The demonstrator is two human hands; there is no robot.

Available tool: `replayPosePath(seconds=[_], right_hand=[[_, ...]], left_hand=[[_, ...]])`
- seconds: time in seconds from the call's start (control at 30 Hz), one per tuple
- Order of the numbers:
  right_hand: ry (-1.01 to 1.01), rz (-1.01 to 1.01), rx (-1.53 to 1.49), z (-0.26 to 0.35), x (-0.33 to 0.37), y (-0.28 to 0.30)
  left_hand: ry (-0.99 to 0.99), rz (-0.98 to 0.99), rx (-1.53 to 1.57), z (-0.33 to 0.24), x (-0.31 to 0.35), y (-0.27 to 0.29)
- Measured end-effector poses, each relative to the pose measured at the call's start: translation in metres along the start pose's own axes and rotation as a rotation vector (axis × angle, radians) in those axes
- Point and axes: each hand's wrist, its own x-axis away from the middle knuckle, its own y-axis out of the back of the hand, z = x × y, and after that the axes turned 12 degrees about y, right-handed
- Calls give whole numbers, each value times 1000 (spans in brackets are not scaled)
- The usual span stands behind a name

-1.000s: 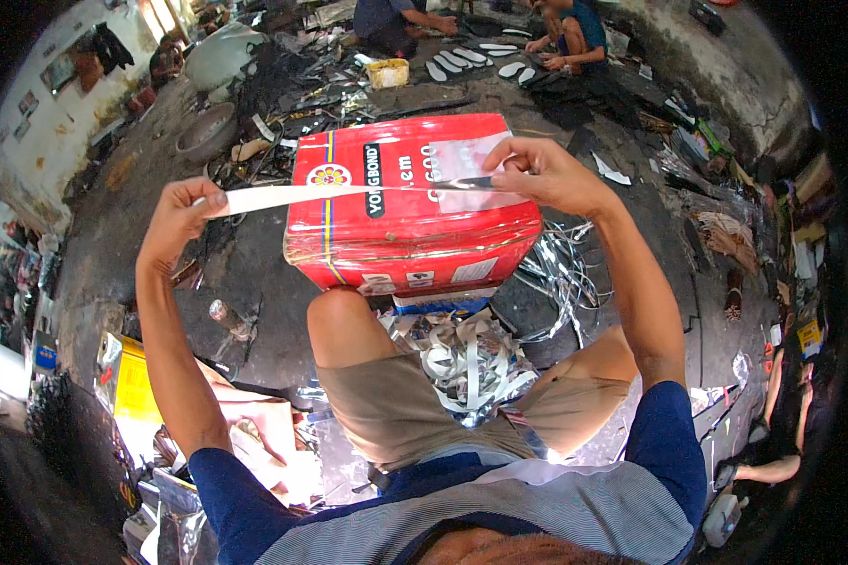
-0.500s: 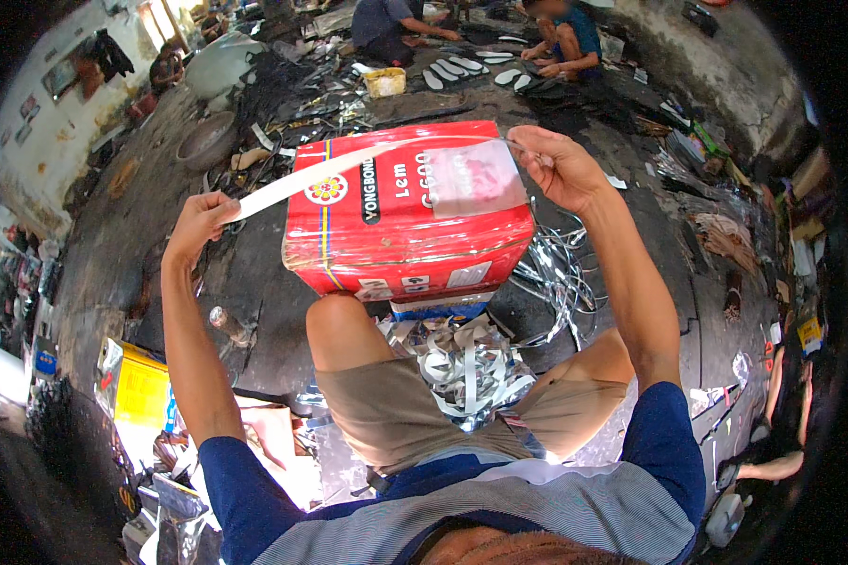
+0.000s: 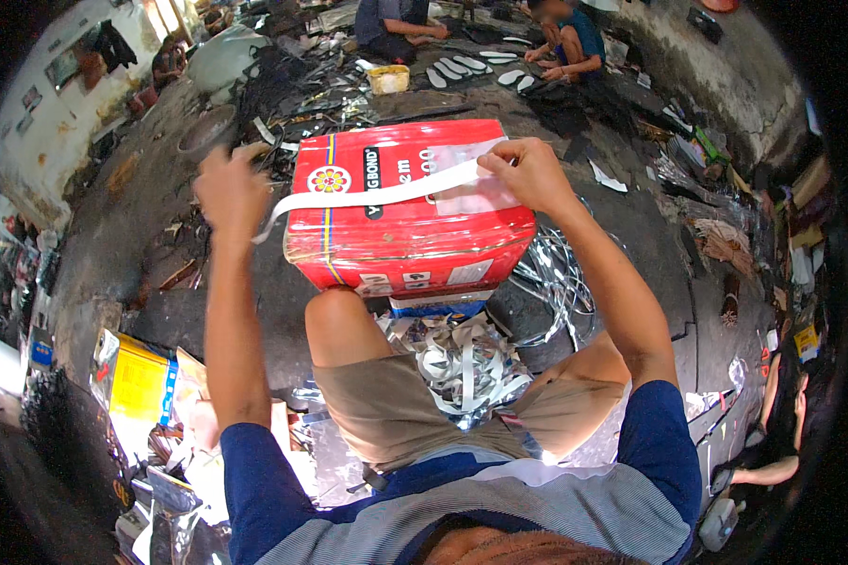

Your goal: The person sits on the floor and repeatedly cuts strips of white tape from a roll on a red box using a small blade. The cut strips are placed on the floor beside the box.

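A long white strip (image 3: 391, 195) runs across the top of a red box (image 3: 415, 235) that stands in front of my knees. My right hand (image 3: 534, 176) pinches one end of the strip between thumb and fingers, at the box's right side. The strip's other end curls down past the box's left edge and looks loose. Just left of the box is my left hand (image 3: 232, 193), smeared by motion, so its fingers cannot be read. A pile of silvery and white strips (image 3: 466, 367) lies between my legs.
A tangle of shiny strips (image 3: 556, 278) lies right of the box. To my left stands a yellow-and-white container (image 3: 141, 381) near scraps. Farther off are a yellow tub (image 3: 388, 79), several white sole-shaped pieces (image 3: 452, 69) and people sitting on the floor.
My left hand has come off the strip and moved right and slightly up. That end has dropped beside the box. My right hand has shifted slightly left and down with its end.
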Motion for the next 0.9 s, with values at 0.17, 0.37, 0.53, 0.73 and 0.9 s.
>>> replayPosePath(seconds=[0.17,0.37,0.53,0.73,0.9], right_hand=[[48,26,9,1,0,-3],[45,1,81,6,13,9],[259,-2,239,-7,23,17],[439,0,291,-11,30,18],[535,87,280,-14,26,23]], left_hand=[[-380,279,974,-148,52,-38],[-342,540,1160,-208,87,-64],[-373,415,1101,-213,93,-55],[-505,259,1052,-211,99,-58],[-524,288,1073,-213,99,-61]])
